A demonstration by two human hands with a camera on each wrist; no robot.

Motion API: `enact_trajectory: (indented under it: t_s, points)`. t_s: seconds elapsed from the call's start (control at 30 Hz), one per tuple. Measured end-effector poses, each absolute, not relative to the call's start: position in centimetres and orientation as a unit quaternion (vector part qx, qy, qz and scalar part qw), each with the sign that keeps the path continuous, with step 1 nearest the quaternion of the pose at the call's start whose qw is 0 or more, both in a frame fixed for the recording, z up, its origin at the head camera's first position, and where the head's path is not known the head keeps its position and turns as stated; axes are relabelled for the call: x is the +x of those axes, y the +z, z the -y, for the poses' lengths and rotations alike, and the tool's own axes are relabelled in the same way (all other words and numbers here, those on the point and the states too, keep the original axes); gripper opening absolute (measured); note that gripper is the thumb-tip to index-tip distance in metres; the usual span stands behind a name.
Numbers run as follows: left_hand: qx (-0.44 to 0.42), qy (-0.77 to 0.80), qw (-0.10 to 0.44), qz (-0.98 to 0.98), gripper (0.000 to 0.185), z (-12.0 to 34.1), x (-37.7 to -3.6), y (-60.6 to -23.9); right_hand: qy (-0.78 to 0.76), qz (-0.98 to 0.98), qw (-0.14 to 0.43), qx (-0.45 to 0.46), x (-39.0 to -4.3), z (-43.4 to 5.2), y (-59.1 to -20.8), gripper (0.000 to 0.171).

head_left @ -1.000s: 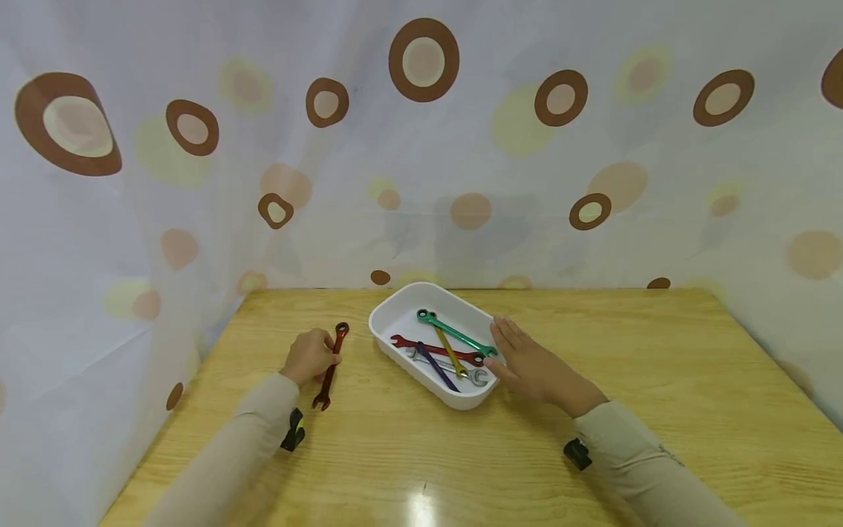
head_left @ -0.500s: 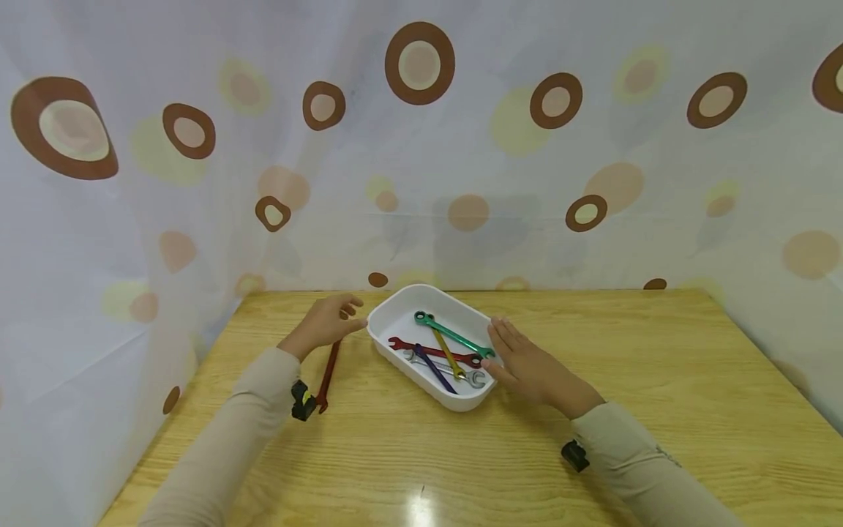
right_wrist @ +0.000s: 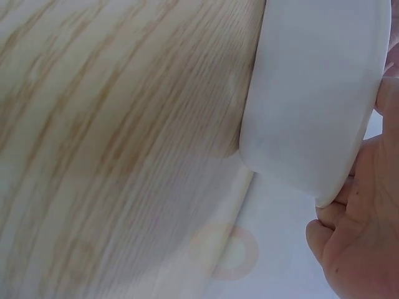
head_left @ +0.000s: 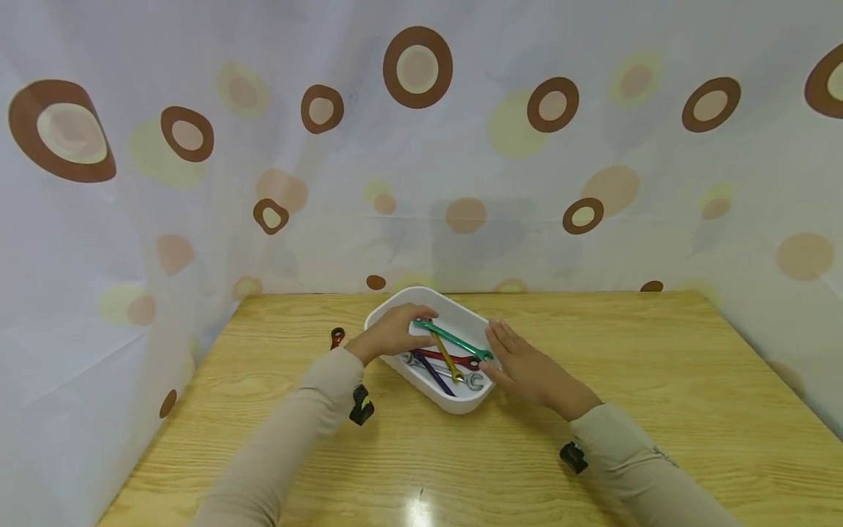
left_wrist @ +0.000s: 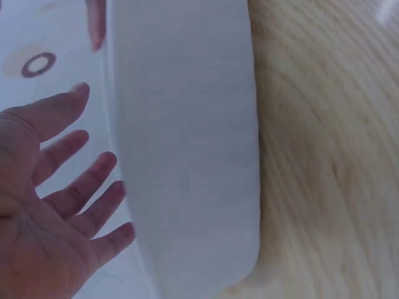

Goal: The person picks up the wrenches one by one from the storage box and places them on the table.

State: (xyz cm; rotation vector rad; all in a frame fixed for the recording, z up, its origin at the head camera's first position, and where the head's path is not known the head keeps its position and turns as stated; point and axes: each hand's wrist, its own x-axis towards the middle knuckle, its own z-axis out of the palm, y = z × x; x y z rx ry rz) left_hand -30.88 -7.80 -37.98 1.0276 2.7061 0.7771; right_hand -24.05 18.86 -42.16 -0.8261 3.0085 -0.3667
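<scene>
A: What lies furthest left on the bench [head_left: 658, 380]?

B: A red-brown spanner [head_left: 337, 337], mostly hidden behind the left sleeve, with only its ring end showing.

A: And the left hand [head_left: 393, 333]?

B: It reaches over the near-left rim of the white tray [head_left: 421, 296], fingers spread and loose above the tray's floor, right by the ring end of the green spanner [head_left: 453, 339]. It grips nothing.

A: What else is in the tray?

B: Yellow, red, blue and silver spanners, crossed under the green one.

A: The right hand [head_left: 527, 366]?

B: Flat and relaxed, fingers straight, resting against the tray's right wall.
</scene>
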Motion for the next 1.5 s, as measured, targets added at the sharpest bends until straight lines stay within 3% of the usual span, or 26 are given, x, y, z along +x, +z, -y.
enact_trajectory:
  t_s: [0.63, 1.23, 1.5]
  points:
    - [0.322, 0.27, 0.092, -0.903, 0.043, 1.6, -31.9, -42.3, -0.122, -0.953, -0.011, -0.277, -23.9, -18.9, -42.1, 0.071]
    - [0.296, 0.133, 0.02, -0.946, 0.025, 0.4, -31.9, -43.4, -0.122, -0.953, -0.016, -0.277, -24.1, -19.0, -42.4, 0.068]
    - [0.299, 0.157, 0.051, -0.94, 0.022, 0.4, -31.8, -43.3, -0.122, -0.954, -0.011, -0.274, -24.1, -18.9, -42.5, 0.069]
